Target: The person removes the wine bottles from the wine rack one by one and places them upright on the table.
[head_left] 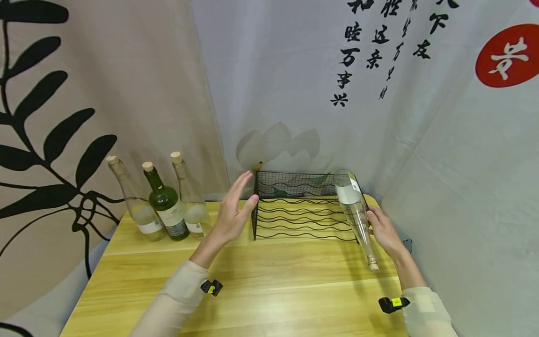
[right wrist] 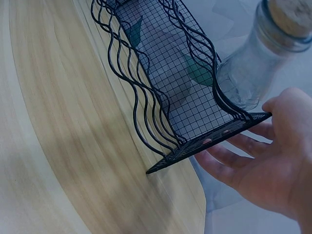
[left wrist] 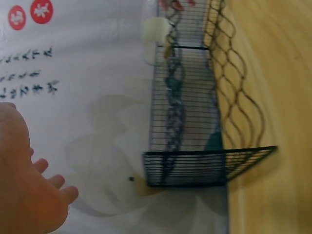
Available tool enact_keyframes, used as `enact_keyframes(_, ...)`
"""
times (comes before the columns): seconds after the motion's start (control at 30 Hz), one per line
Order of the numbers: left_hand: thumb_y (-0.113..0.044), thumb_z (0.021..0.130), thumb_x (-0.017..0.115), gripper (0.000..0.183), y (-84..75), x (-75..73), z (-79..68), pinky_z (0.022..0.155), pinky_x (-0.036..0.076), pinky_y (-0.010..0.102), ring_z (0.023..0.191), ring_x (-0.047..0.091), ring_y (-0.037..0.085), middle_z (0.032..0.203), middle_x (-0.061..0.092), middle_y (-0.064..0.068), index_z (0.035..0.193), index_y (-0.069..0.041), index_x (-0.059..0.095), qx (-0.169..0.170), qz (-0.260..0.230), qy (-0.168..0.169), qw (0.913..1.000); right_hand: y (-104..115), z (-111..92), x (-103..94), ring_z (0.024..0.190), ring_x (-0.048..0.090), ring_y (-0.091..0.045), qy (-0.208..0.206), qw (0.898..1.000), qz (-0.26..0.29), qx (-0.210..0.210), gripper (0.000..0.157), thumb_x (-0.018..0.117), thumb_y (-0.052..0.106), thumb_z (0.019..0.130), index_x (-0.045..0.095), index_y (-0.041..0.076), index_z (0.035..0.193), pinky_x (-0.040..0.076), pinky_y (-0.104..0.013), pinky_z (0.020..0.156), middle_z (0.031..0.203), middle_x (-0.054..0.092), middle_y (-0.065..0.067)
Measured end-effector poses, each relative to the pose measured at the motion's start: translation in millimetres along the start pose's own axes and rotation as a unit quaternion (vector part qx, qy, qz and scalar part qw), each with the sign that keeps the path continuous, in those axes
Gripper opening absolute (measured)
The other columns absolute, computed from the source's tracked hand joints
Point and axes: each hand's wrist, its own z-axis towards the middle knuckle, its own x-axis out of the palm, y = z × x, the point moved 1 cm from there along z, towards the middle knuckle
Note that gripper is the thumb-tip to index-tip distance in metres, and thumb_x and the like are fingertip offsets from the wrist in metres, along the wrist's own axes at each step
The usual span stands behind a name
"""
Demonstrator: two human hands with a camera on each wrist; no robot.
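Note:
A black wire wine rack [head_left: 255,217] with wavy bars stands toward the back of the table. On its right end lies a clear glass bottle [head_left: 361,223], corked neck pointing toward me. My right hand [head_left: 382,230] is at the rack's right side; in the right wrist view its extended fingers [right wrist: 219,163] press against the outer mesh panel [right wrist: 209,141], the thumb near the corner. The bottle's cork [right wrist: 292,17] shows above it. My left hand [head_left: 232,215] hovers at the rack's left end, fingers extended and holding nothing; in the left wrist view a gap separates it from the rack.
Left of the rack stand two clear corked bottles [head_left: 143,217] [head_left: 193,215] with a green corked bottle [head_left: 168,210] between them. Behind the wooden table [head_left: 269,290] hangs a printed cloth [head_left: 278,70]; another pale cloth side [head_left: 471,187] closes off the right.

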Motion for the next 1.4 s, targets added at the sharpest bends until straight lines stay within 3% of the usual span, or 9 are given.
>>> enact_keyframes(0.17, -0.044, 0.118, 0.054, 0.068, 20.7, 8.7, -5.1, 0.137, 0.027, 0.079, 0.174, 0.029, 0.041, 0.189, 0.027, 0.005, 0.18, -0.025, 0.032, -0.055, 0.009, 0.031, 0.998, 1, -2, 0.2, 0.119, 0.058, -0.004, -0.001, 1.0, -0.004, 0.001, 0.065, 0.027, 0.04, 0.126, 0.028, 0.001, 0.177, 0.063, -0.032, 0.101, 0.169, 0.045, -0.03)
enact_keyframes(0.3, -0.047, 0.119, 0.052, 0.068, 35.9, 12.6, -9.9, 0.137, 0.025, 0.081, 0.174, 0.028, 0.045, 0.189, 0.026, 0.008, 0.18, -0.024, 0.032, -0.084, 0.013, 0.044, 0.9954, -1, -2, -0.1, 0.117, 0.059, -0.001, -0.002, 1.0, -0.006, 0.003, 0.065, 0.027, 0.04, 0.126, 0.027, 0.001, 0.178, 0.062, -0.026, 0.098, 0.168, 0.046, -0.03)
enact_keyframes(0.43, -0.053, 0.119, 0.05, 0.069, 48.3, 16.9, -13.9, 0.138, 0.023, 0.08, 0.174, 0.027, 0.045, 0.189, 0.027, 0.008, 0.18, -0.026, 0.032, -0.115, 0.01, 0.053, 0.9919, -2, -2, -0.2, 0.116, 0.059, 0.0, -0.003, 1.0, -0.008, 0.004, 0.065, 0.027, 0.04, 0.126, 0.027, 0.001, 0.178, 0.064, -0.031, 0.101, 0.167, 0.046, -0.03)
enact_keyframes(0.53, -0.056, 0.119, 0.048, 0.071, 55.2, 20.7, -15.5, 0.138, 0.028, 0.077, 0.174, 0.028, 0.046, 0.189, 0.026, 0.009, 0.18, -0.026, 0.03, -0.132, 0.004, 0.066, 0.989, 0, -3, 0.1, 0.12, 0.06, -0.007, -0.004, 1.0, -0.01, 0.001, 0.066, 0.027, 0.042, 0.126, 0.028, 0.001, 0.177, 0.065, -0.041, 0.105, 0.167, 0.047, -0.03)
enact_keyframes(0.6, -0.058, 0.12, 0.047, 0.072, 59.0, 23.2, -16.0, 0.137, 0.033, 0.074, 0.173, 0.03, 0.047, 0.19, 0.025, 0.01, 0.181, -0.025, 0.028, -0.143, -0.004, 0.076, 0.9868, 1, -4, 0.4, 0.125, 0.062, -0.014, -0.004, 1.0, -0.012, -0.002, 0.066, 0.027, 0.042, 0.126, 0.028, 0.001, 0.177, 0.066, -0.042, 0.105, 0.168, 0.046, -0.03)
enact_keyframes(0.8, -0.062, 0.119, 0.045, 0.075, 67.7, 29.2, -16.1, 0.134, 0.041, 0.071, 0.167, 0.04, 0.051, 0.188, 0.028, 0.013, 0.181, -0.024, 0.029, -0.175, -0.028, 0.089, 0.9801, 2, -3, 0.5, 0.138, 0.061, -0.038, -0.007, 1.0, -0.013, -0.002, 0.067, 0.027, 0.044, 0.125, 0.029, 0.001, 0.177, 0.065, -0.039, 0.105, 0.17, 0.045, -0.031)
enact_keyframes(0.97, -0.067, 0.118, 0.042, 0.076, 73.4, 32.7, -17.8, 0.134, 0.04, 0.073, 0.167, 0.044, 0.046, 0.188, 0.028, 0.012, 0.182, -0.029, 0.026, -0.2, -0.026, 0.098, 0.9746, 1, -2, 0.9, 0.145, 0.057, -0.05, -0.004, 1.0, -0.01, -0.004, 0.069, 0.027, 0.045, 0.125, 0.026, 0.001, 0.178, 0.063, -0.058, 0.112, 0.172, 0.042, -0.032)
enact_keyframes(1.1, -0.07, 0.117, 0.04, 0.078, 74.5, 34.6, -17.8, 0.133, 0.042, 0.072, 0.165, 0.047, 0.042, 0.189, 0.029, 0.01, 0.182, -0.03, 0.023, -0.21, -0.035, 0.108, 0.9711, 1, -2, 1.6, 0.147, 0.055, -0.052, -0.001, 1.0, -0.006, -0.004, 0.069, 0.026, 0.046, 0.125, 0.025, 0.002, 0.179, 0.059, -0.068, 0.115, 0.172, 0.041, -0.033)
enact_keyframes(1.4, -0.066, 0.12, 0.036, 0.076, 74.5, 38.4, -16.0, 0.133, 0.045, 0.068, 0.16, 0.052, 0.049, 0.186, 0.035, 0.013, 0.182, -0.024, 0.025, -0.218, -0.033, 0.104, 0.9697, 2, -1, 1.4, 0.143, 0.058, -0.043, 0.001, 1.0, -0.006, -0.008, 0.069, 0.025, 0.045, 0.126, 0.025, 0.001, 0.179, 0.062, -0.062, 0.114, 0.169, 0.044, -0.031)
